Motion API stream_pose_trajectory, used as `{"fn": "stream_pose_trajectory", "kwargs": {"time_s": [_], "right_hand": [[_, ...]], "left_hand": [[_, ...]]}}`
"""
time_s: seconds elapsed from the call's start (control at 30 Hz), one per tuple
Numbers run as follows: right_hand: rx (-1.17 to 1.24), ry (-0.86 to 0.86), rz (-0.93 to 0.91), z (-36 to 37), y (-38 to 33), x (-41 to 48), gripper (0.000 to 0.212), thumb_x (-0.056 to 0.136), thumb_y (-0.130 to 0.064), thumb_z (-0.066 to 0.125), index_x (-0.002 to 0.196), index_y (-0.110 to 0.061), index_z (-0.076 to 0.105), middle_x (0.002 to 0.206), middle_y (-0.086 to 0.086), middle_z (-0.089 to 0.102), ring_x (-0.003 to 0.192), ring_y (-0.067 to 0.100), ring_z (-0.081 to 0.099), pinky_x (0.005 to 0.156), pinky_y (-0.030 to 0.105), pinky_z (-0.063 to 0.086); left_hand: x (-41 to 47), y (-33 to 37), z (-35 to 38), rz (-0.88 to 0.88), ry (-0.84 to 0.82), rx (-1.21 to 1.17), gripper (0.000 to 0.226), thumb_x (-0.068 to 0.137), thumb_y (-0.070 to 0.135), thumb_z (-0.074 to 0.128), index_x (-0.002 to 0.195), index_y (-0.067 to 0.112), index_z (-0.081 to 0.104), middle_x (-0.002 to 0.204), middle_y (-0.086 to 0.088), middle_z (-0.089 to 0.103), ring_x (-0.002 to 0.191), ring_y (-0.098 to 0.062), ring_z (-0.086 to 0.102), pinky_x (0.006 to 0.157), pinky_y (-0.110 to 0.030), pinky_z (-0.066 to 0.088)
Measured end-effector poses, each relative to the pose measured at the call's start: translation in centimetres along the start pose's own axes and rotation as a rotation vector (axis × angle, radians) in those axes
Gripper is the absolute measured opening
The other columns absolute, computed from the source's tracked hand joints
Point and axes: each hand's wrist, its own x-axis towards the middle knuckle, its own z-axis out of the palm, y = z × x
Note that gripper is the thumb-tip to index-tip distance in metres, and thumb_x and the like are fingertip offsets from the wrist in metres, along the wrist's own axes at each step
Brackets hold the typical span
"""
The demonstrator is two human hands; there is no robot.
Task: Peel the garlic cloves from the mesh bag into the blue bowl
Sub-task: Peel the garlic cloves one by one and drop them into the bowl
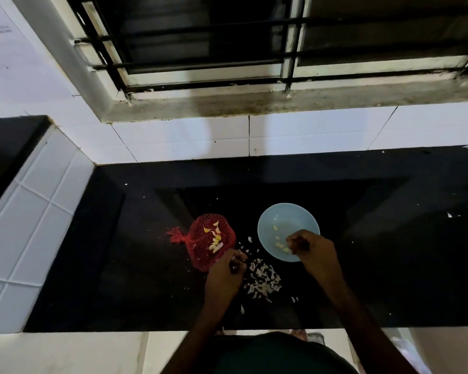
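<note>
- Black polished surface (376, 252), viewed from above and bounded at the back by a white tiled wall (179, 136) beneath a barred window (200, 44); the lighting is dim.
- Red mesh bag (200, 249), laid left of centre on the surface with its knotted end pointing left; several pale unpeeled cloves (215, 240) are seen through the netting.
- Blue bowl (287, 211), set to the right of the bag and apart from it; a few yellowish peeled cloves (280, 245) are gathered in its near half.
- Heap of papery skins (262, 279), scattered on the surface between bag and bowl, towards the near side.
- Left hand (224, 276), placed at the near right edge of the bag with the fingers curled inward; its grip is drawn together, but whether a clove or a scrap of skin is pinched cannot be told.
- Right hand (314, 249), held over the near rim of the bowl with the fingertips bunched and pointed into it; whether this grip is clamped on a clove cannot be resolved either.
- Step in hand, as judged: a peeled clove is being delivered to the bowl. The task is judged partly done, since cloves are present in both bag and bowl.
- Next move, as judged: a fresh clove is to be drawn out of the bag, which calls for a fine pinch and a steadied bag, the netting being likely to snag.
</note>
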Motion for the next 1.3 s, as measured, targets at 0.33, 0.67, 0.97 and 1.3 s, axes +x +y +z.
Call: {"fn": "stream_pose_trajectory", "kwargs": {"time_s": [0.33,0.67,0.97,1.3], "right_hand": [[-0.342,-0.328,-0.344,10.8,-6.7,1.9,0.012,0.094,-0.028,0.06,0.105,-0.033,0.063,0.102,-0.008,0.065,0.092,0.015,0.064,0.079,0.035,0.053],[-0.768,-0.464,-0.445,18.3,-8.2,4.0,0.04,0.093,-0.036,0.062,0.132,-0.027,0.059,0.136,-0.004,0.053,0.126,0.024,0.048,0.09,0.04,0.054],[-0.762,-0.462,-0.374,19.4,-7.4,4.6,0.033,0.093,-0.024,0.058,0.126,-0.021,0.054,0.128,0.005,0.049,0.122,0.027,0.048,0.083,0.043,0.052],[-0.399,-0.367,-0.212,18.2,-8.7,3.9,0.01,0.092,-0.02,0.058,0.097,-0.028,0.058,0.094,-0.007,0.066,0.086,0.016,0.064,0.075,0.032,0.052]], "left_hand": [[-0.4,-3.5,-5.2,-0.163,0.136,-0.061,0.018,0.095,0.021,0.068,0.093,0.039,0.066,0.096,0.015,0.072,0.086,-0.002,0.068,0.071,-0.027,0.054],[0.0,-4.6,-6.6,-0.135,0.16,-0.078,0.013,0.096,0.021,0.066,0.095,0.034,0.069,0.092,0.015,0.072,0.083,0.006,0.065,0.069,-0.008,0.043],[0.7,-5.3,-7.4,-0.145,0.136,-0.066,0.012,0.096,0.025,0.065,0.093,0.036,0.067,0.09,0.016,0.072,0.082,0.005,0.065,0.067,-0.016,0.044],[0.7,-5.4,-7.7,-0.142,0.145,-0.06,0.018,0.098,0.025,0.062,0.088,0.041,0.061,0.088,0.017,0.069,0.081,0.005,0.063,0.064,-0.015,0.04]]}}
